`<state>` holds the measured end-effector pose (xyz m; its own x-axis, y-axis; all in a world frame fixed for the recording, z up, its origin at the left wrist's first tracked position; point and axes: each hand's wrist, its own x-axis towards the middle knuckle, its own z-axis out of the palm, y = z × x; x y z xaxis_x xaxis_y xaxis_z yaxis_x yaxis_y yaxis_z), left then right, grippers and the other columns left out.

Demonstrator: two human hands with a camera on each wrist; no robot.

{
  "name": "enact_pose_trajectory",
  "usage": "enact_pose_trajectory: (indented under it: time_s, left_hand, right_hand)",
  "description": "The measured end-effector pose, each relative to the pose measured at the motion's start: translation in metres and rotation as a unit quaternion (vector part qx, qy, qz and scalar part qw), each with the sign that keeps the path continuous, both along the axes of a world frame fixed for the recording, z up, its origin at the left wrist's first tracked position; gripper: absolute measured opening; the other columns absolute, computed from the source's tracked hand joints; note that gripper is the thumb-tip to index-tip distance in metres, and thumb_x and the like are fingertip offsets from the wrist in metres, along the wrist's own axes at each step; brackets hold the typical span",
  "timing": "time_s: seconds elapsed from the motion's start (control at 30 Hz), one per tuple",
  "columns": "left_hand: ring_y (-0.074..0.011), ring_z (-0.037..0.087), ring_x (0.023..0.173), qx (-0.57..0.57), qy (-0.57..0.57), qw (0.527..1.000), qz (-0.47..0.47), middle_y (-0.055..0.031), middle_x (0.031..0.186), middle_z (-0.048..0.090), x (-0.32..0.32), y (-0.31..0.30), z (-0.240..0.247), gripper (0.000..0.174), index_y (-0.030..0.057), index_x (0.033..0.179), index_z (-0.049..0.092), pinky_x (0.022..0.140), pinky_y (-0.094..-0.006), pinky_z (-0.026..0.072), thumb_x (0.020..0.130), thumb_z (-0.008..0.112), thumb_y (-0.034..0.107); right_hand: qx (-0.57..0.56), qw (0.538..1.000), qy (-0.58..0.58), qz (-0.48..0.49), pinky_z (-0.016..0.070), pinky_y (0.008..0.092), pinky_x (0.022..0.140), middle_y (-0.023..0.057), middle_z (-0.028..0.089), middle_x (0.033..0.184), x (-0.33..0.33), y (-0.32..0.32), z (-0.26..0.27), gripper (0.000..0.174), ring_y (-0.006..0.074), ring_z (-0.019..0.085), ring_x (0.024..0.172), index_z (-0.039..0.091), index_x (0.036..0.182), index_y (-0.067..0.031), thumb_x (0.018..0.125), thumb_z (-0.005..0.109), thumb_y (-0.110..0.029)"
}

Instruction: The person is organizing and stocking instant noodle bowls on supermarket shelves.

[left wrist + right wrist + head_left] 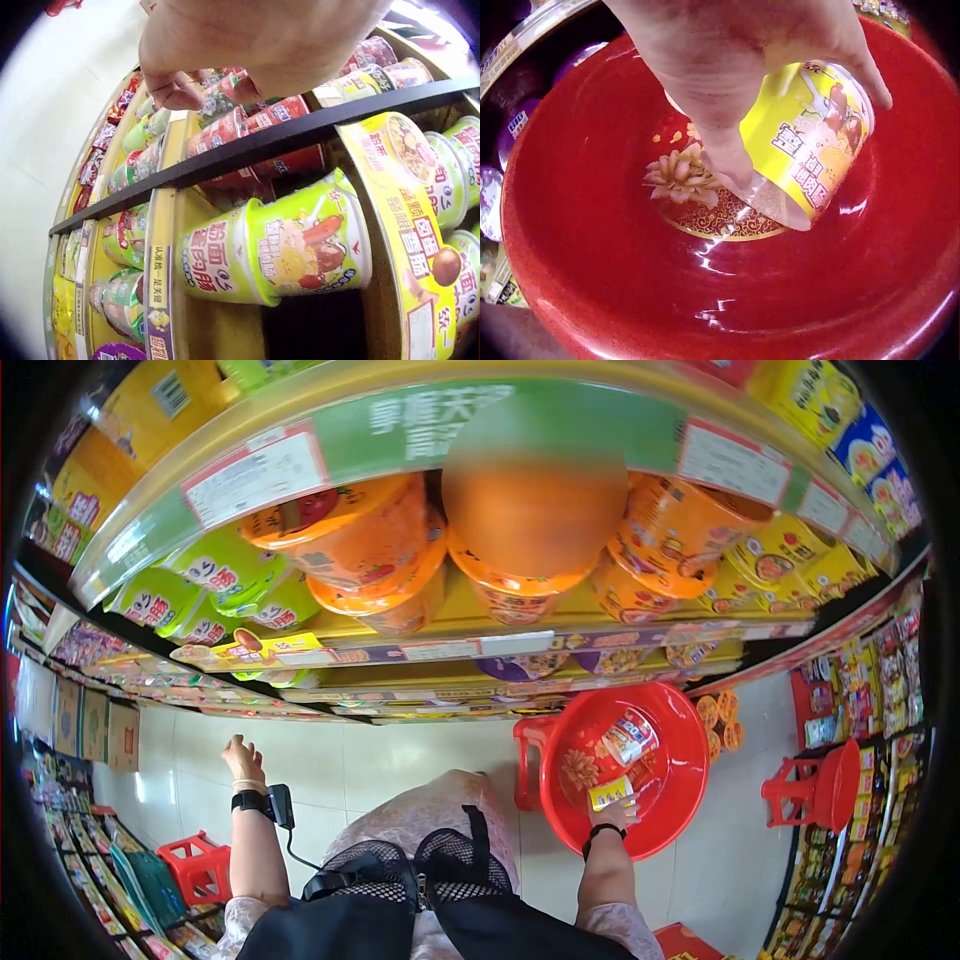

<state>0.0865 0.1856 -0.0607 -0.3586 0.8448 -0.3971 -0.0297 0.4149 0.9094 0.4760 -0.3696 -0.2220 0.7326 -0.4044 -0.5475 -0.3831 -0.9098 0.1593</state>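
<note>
My right hand [618, 815] reaches into a red basin [690, 800]. In the right wrist view its thumb and fingers are around a yellow instant noodle cup [799, 142], which lies tilted over the basin's flower-patterned bottom. Another noodle cup, white and red [630, 736], lies farther back in the same basin. My left hand [242, 760] hangs over the floor on the left, holding nothing, its fingers loosely bent. In the left wrist view, that hand is in front of shelves of noodle cups; green-and-white cups [311, 236] lie stacked on their side nearest below it.
Under the basin is a red stool [530, 765]. A tall shelf with large orange noodle tubs [370, 535] spans the front. Several orange-lidded cups [722, 722] stand on the floor to the right. Red stools [197, 868] and cardboard boxes [95, 725] are on the left.
</note>
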Motion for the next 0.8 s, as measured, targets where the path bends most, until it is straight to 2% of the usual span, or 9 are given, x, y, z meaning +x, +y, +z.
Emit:
enact_pose_trajectory:
  time_s: [0.13,0.23,0.4,0.47,0.53,0.57,0.6,0.7,0.8]
  left_hand:
    - [-0.0142,0.05,0.071,-0.048,-0.01,0.998,-0.049,-0.001,0.084,0.044,-0.003,-0.014,-0.006,0.027,0.0132,0.103,0.047,0.054,-0.0273,0.0376,0.078,0.056,0.022]
    - [-0.0166,0.054,0.077,-0.125,-0.031,0.967,-0.219,-0.0023,0.091,0.05,-0.022,-0.016,-0.01,0.027,0.015,0.107,0.049,0.06,-0.0295,0.0417,0.082,0.055,0.024]
    - [-0.0179,0.06,0.08,-0.231,-0.013,0.856,-0.462,-0.0012,0.089,0.054,0.017,-0.059,0.019,0.029,0.015,0.109,0.052,0.062,-0.0304,0.0446,0.088,0.053,0.034]
    - [-0.0178,0.062,0.086,-0.227,-0.034,0.803,-0.55,-0.0027,0.097,0.057,0.048,-0.078,0.031,0.028,0.0143,0.108,0.051,0.066,-0.0309,0.0461,0.089,0.052,0.035]
    - [-0.0169,0.061,0.088,-0.23,-0.049,0.746,-0.623,-0.0034,0.1,0.058,0.081,-0.098,0.045,0.027,0.013,0.11,0.05,0.07,-0.0303,0.0491,0.091,0.052,0.031]
    - [-0.0182,0.061,0.092,-0.22,-0.078,0.699,-0.676,-0.0061,0.107,0.056,0.088,-0.104,0.045,0.034,0.012,0.116,0.046,0.072,-0.0322,0.0506,0.091,0.052,0.033]
    - [-0.0182,0.061,0.092,-0.221,-0.086,0.697,-0.677,-0.0061,0.107,0.056,0.096,-0.11,0.052,0.034,0.012,0.116,0.046,0.072,-0.0322,0.0506,0.091,0.052,0.033]
    - [-0.023,0.059,0.099,-0.212,-0.16,0.572,-0.776,-0.0114,0.122,0.048,0.111,-0.118,0.074,0.056,0.013,0.132,0.031,0.076,-0.0355,0.0513,0.088,0.056,0.038]
    - [-0.0272,0.052,0.109,-0.194,-0.197,0.552,-0.787,-0.0141,0.135,0.035,0.122,-0.118,0.075,0.079,0.0157,0.142,0.009,0.08,-0.0412,0.0512,0.086,0.058,0.042]
  right_hand:
    - [-0.017,0.992,-0.114,0.042,0.037,0.0471,0.099,0.0227,0.029,0.134,-0.007,-0.011,0.001,0.124,0.0377,0.033,0.125,0.004,0.141,-0.0033,0.054,0.082,-0.044]
    - [-0.011,0.981,-0.157,-0.11,0.0378,0.046,0.097,0.0241,0.033,0.127,-0.017,-0.01,0.023,0.12,0.0376,0.045,0.112,0.008,0.14,-0.0005,0.054,0.082,-0.039]
    - [0.049,0.948,-0.22,-0.226,0.0395,0.0464,0.094,0.025,0.035,0.124,-0.063,0.019,0.082,0.12,0.0402,0.043,0.112,0.009,0.138,0.0018,0.051,0.082,-0.037]
    - [0.149,0.92,-0.354,-0.078,0.0389,0.0478,0.094,0.0261,0.035,0.122,-0.08,0.029,0.086,0.116,0.0421,0.043,0.11,0.009,0.137,0.0035,0.053,0.081,-0.028]
    - [0.521,0.752,-0.403,0.029,0.0331,0.0447,0.1,0.023,0.032,0.122,-0.098,0.073,0.136,0.107,0.0378,0.039,0.112,0.016,0.134,0.0049,0.049,0.081,-0.008]
    - [0.449,0.794,-0.395,0.109,0.0291,0.0444,0.103,0.021,0.031,0.122,-0.106,0.088,0.153,0.106,0.0373,0.035,0.115,0.018,0.133,0.005,0.048,0.08,-0.006]
    - [0.421,0.779,-0.387,0.256,0.0256,0.0444,0.105,0.0228,0.029,0.125,-0.114,0.102,0.173,0.108,0.0392,0.03,0.12,0.017,0.133,0.005,0.047,0.081,-0.008]
    - [0.364,0.766,-0.313,0.428,0.0215,0.05,0.106,0.0283,0.027,0.129,-0.126,0.149,0.203,0.113,0.0437,0.025,0.122,0.016,0.133,0.006,0.049,0.083,-0.029]
    - [0.425,0.593,-0.333,0.597,0.0276,0.051,0.103,0.0245,0.024,0.131,-0.125,0.205,0.209,0.113,0.0437,0.027,0.122,0.019,0.132,0.0022,0.045,0.085,-0.026]
